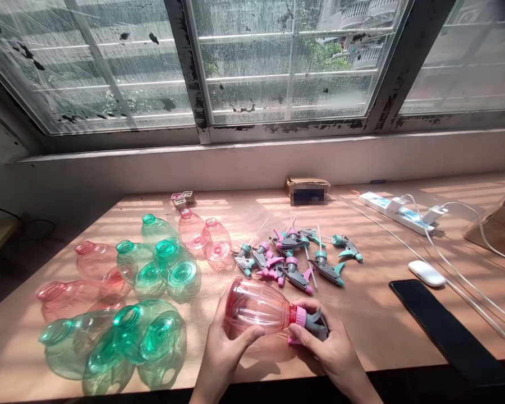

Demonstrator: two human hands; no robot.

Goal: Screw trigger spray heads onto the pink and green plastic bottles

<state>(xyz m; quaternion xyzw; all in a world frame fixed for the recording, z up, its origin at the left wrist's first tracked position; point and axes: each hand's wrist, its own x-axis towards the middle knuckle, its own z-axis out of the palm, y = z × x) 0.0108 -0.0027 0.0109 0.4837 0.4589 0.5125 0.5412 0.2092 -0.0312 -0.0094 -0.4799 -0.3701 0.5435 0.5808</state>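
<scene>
Pink translucent plastic fills the person's grip: a bottle (258, 306) tipped onto its side over the near part of the table (387, 331), base to the left and neck to the right. The step in hand looks like fixing a trigger spray head (317, 324) onto that bottle, since its pink collar (301, 316) sits at the red neck, in line with it. How tightly the two are joined cannot be told from this view. The next move would seem to call for a steady left hand (227, 342) while the right hand (330, 345) turns the collar on the neck, keeping both parts on one axis so that the thread does not cross.

The left hand is curled around the body of the bottle at its base end, thumb along the near side and fingers on the far side. The right hand is closed around the collar and the spray head, its thumb against the collar. So the bottle lies directly between the two palms, touching the left one, with the spray head within the right.

Just beyond the hands, on the far side, lies a cluster of loose spray heads (295, 277); to the left are green bottles (130, 261) and other pink bottles (217, 249).
</scene>
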